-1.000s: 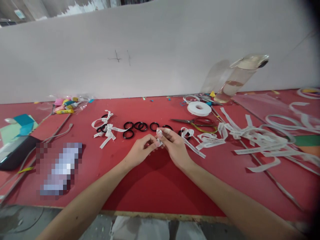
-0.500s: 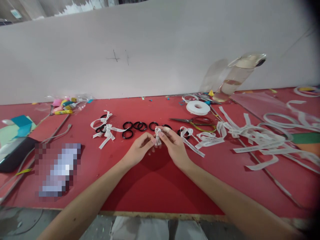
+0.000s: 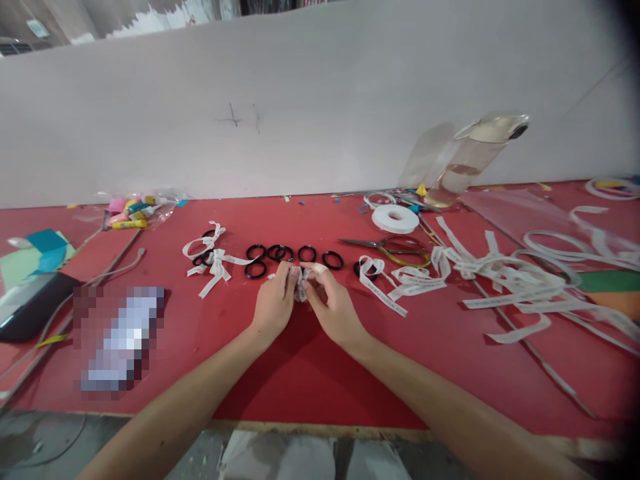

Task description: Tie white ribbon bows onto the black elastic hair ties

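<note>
even, soft indoor light, wide-angle warp

you get flat light from above, with only a soft shadow under your hands on the red table [image 3: 310, 373]. the bottle [image 3: 465, 163] leans and smears with edge distortion, the right corners darken, and a pixelated patch [image 3: 117, 337] hides one item.

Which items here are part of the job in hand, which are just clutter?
In use: white ribbon piece pinched between left hand and right hand; black rings; finished bows; cut ribbon strips.

Lying about: scissors, tape roll, water bottle, phone.
</note>
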A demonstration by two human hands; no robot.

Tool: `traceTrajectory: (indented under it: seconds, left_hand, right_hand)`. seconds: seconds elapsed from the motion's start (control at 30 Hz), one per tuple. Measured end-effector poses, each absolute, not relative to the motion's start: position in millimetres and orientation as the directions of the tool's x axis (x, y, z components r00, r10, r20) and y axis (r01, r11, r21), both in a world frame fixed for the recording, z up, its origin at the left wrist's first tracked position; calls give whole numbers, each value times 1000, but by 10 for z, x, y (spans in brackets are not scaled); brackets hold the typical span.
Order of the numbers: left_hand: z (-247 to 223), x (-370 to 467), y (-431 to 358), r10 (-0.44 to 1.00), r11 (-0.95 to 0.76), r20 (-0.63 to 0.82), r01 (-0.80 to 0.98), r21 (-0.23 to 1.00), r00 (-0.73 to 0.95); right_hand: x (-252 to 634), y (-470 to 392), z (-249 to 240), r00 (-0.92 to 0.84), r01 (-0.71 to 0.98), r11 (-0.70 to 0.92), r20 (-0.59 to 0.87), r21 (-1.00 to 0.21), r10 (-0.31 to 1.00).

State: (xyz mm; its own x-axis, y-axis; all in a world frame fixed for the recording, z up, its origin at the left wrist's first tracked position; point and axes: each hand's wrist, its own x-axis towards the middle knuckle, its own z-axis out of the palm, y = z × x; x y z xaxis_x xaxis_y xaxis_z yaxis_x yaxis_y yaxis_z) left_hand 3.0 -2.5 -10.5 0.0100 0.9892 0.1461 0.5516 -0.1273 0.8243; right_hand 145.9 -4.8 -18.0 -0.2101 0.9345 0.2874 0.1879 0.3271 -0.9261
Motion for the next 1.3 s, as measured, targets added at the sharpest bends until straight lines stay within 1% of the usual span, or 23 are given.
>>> traceTrajectory:
  seconds: [0.13, 0.2, 0.33, 0.43, 0.5, 0.63, 0.7, 0.8, 0.9, 1.03, 1.17, 1.3]
  left_hand:
    - [-96, 28, -11, 986, -72, 148, 591, 803, -80]
    - [-72, 29, -4, 980, -76, 173, 626, 776, -96]
    - [-23, 87, 5, 970, -153, 240, 697, 700, -27]
    - [-8, 180, 25, 964, -184, 265, 716, 673, -1]
    - [-10, 244, 45, 958, -186, 287, 695, 695, -30]
    - [-40, 311, 96, 949, -194, 298, 550, 812, -106]
    - [-60, 308, 114, 953, -189, 278, 476, 859, -123]
    - [-76, 289, 110, 956, -190, 259, 381, 905, -136]
    - [-69, 289, 79, 961, -182, 235, 302, 936, -146]
    - [-58, 315, 41, 967, -167, 216, 296, 941, -138]
    - [-67, 334, 22, 962, -195, 245, 320, 927, -123]
    - [-75, 336, 31, 959, -203, 251, 294, 934, -135]
  right_hand:
    - [1358, -86, -182, -130, 193, 322, 301, -927, 945]
    - [1309, -96, -167, -66, 172, 304, 297, -937, 953]
    - [1212, -102, -135, 78, 126, 295, 306, -947, 949]
    - [1152, -84, -124, 162, 110, 295, 310, -949, 937]
    - [1126, -55, -116, 220, 96, 287, 302, -953, 928]
    - [1107, 22, -92, 297, 111, 258, 280, -960, 913]
    - [1109, 54, -88, 282, 118, 264, 287, -957, 915]
    - [1116, 75, -101, 215, 106, 292, 308, -951, 927]
    - [1119, 75, -128, 214, 108, 277, 294, -955, 931]
    - [1116, 74, -155, 229, 136, 210, 237, -968, 944]
    - [1115, 71, -155, 276, 108, 157, 182, -982, 944]
    - [1121, 61, -138, 286, 105, 184, 207, -977, 936]
